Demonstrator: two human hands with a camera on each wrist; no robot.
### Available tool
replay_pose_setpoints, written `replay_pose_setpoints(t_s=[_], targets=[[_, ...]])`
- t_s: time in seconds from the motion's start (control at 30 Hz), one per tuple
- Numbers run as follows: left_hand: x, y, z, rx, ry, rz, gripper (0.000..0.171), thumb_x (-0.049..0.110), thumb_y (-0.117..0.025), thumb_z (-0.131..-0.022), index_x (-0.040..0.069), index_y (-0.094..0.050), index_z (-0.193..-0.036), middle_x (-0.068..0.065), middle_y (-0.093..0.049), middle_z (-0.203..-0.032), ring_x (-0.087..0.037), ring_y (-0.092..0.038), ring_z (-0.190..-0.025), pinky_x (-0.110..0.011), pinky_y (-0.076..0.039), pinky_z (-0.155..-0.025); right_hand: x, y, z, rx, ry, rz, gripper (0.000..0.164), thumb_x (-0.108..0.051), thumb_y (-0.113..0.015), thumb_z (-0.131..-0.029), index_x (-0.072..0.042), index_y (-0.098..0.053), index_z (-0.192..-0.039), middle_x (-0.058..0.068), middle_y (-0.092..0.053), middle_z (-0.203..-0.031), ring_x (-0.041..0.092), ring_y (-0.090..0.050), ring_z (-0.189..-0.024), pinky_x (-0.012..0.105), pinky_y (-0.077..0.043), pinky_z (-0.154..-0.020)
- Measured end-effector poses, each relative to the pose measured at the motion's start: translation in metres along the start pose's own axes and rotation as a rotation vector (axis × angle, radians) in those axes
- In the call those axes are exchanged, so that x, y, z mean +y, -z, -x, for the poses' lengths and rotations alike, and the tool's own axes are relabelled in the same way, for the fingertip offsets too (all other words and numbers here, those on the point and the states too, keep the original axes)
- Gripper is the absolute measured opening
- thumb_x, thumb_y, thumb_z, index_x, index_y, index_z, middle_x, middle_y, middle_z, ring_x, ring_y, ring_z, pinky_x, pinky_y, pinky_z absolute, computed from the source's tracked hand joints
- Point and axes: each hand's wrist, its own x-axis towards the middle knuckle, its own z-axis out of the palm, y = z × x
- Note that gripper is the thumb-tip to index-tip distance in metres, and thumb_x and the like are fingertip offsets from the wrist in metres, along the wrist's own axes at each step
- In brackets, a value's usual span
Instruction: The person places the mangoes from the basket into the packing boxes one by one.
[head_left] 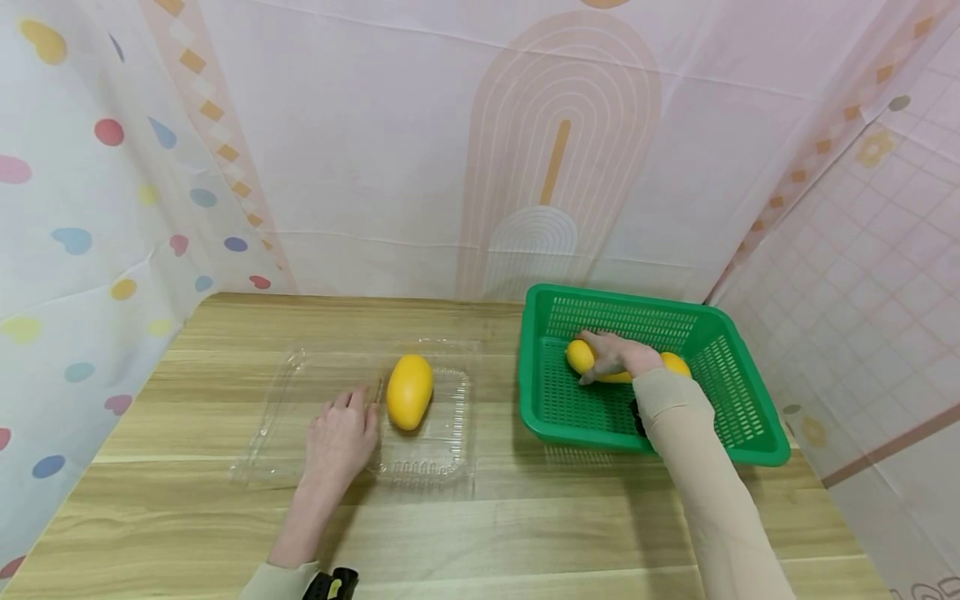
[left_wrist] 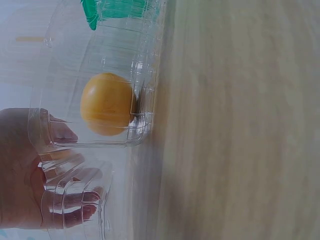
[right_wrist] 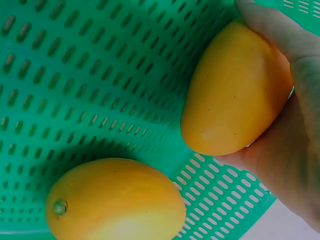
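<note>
A clear plastic clamshell box lies opened out on the table, and one yellow mango rests in its right half. At the fold between the two halves, my left hand grips the plastic; in the left wrist view its thumb and fingers show through the clear walls. My right hand reaches down into a green basket and holds a yellow mango, thumb on one side and fingers on the other. Another mango lies beside it in the basket.
The slotted basket stands at the right of the wooden table, near the back wall. Printed cloth hangs behind and on both sides. A dark watch-like band sits at the left wrist.
</note>
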Motion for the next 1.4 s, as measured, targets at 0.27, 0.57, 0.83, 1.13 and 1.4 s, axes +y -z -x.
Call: replay_pose_setpoints(t_s=[0.27,0.57,0.83,1.13,1.4], targets=[[0.0,0.0,0.0,0.002,-0.007,-0.009,0.037,0.016,-0.052,-0.093,-0.006,-0.057,-0.122,-0.03,-0.063,-0.113,-0.047,-0.061,-0.091,-0.057,-0.052,-0.073,0.005,-0.001,-0.003,0.051,0.071,-0.007,0.079,-0.034,-0.067,-0.084,-0.011,-0.027,-0.148,0.022,-0.043,-0.141,0.037,-0.045,-0.124,0.056,-0.041,-0.098],[0.0,0.0,0.001,0.031,-0.021,-0.005,0.035,0.013,-0.053,-0.091,-0.007,-0.058,-0.119,-0.03,-0.064,-0.11,-0.047,-0.062,-0.087,-0.056,-0.053,-0.071,0.006,0.005,-0.001,0.175,0.151,-0.026,0.069,-0.035,-0.069,-0.083,-0.011,-0.038,-0.139,0.017,-0.057,-0.119,0.027,-0.055,-0.099,0.043,-0.048,-0.081],[0.0,0.0,0.001,0.028,-0.02,-0.001,0.035,0.013,-0.054,-0.091,-0.007,-0.058,-0.119,-0.031,-0.064,-0.11,-0.047,-0.061,-0.087,-0.056,-0.052,-0.07,-0.001,0.014,-0.001,0.267,0.214,-0.05,0.072,-0.037,-0.069,-0.081,-0.009,-0.038,-0.14,0.016,-0.06,-0.114,0.025,-0.056,-0.091,0.04,-0.049,-0.076],[0.0,-0.001,-0.001,0.012,-0.014,0.004,0.036,0.015,-0.052,-0.092,-0.007,-0.058,-0.12,-0.03,-0.064,-0.112,-0.048,-0.061,-0.092,-0.057,-0.052,-0.074,-0.02,0.028,0.005,0.332,0.219,-0.055,0.076,-0.038,-0.069,-0.08,-0.009,-0.037,-0.142,0.016,-0.06,-0.119,0.027,-0.057,-0.094,0.042,-0.05,-0.079],[0.002,-0.001,-0.001,0.032,-0.014,0.012,0.035,0.014,-0.053,-0.091,-0.006,-0.058,-0.119,-0.029,-0.064,-0.11,-0.048,-0.061,-0.091,-0.057,-0.052,-0.074,-0.036,0.039,0.017,0.389,0.198,-0.095,0.073,-0.04,-0.067,-0.082,-0.009,-0.036,-0.141,0.016,-0.061,-0.112,0.028,-0.059,-0.089,0.039,-0.051,-0.073]])
